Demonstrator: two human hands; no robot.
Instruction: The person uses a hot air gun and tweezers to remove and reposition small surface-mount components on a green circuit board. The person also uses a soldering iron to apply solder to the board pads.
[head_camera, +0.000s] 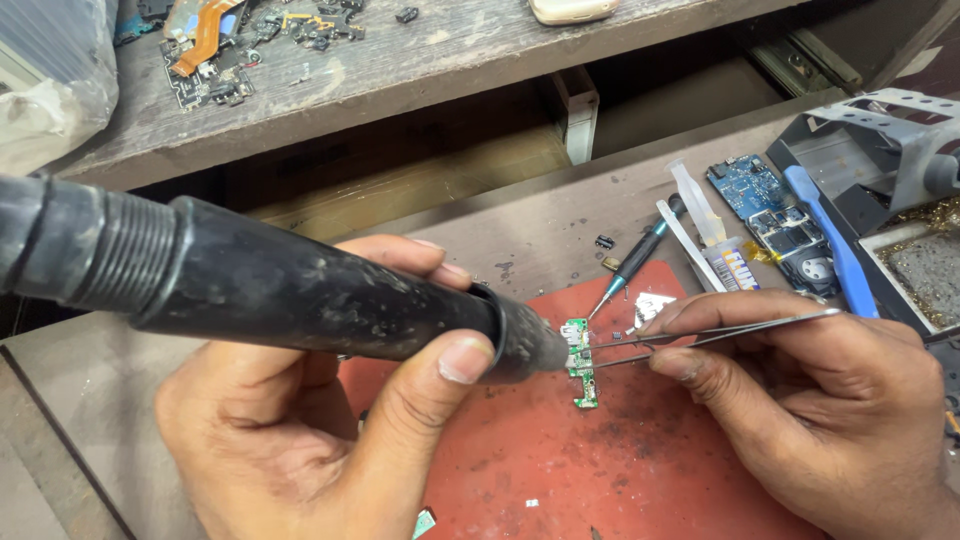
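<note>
My left hand (330, 430) grips a thick black hot-air tool (280, 290), its nozzle pointing right at a small green circuit board (580, 365) on a red work mat (600, 460). My right hand (830, 410) pinches metal tweezers (720, 333) whose tips reach the board's upper part from the right. The nozzle end sits right beside the board's left edge.
A black screwdriver (640, 255), a white plastic stick (690, 245), a small tube (715, 235), a blue circuit board (775, 215) and a blue tool (835, 245) lie behind the mat. A metal stand (880, 130) stands far right. Loose electronic parts (215, 45) litter the upper shelf.
</note>
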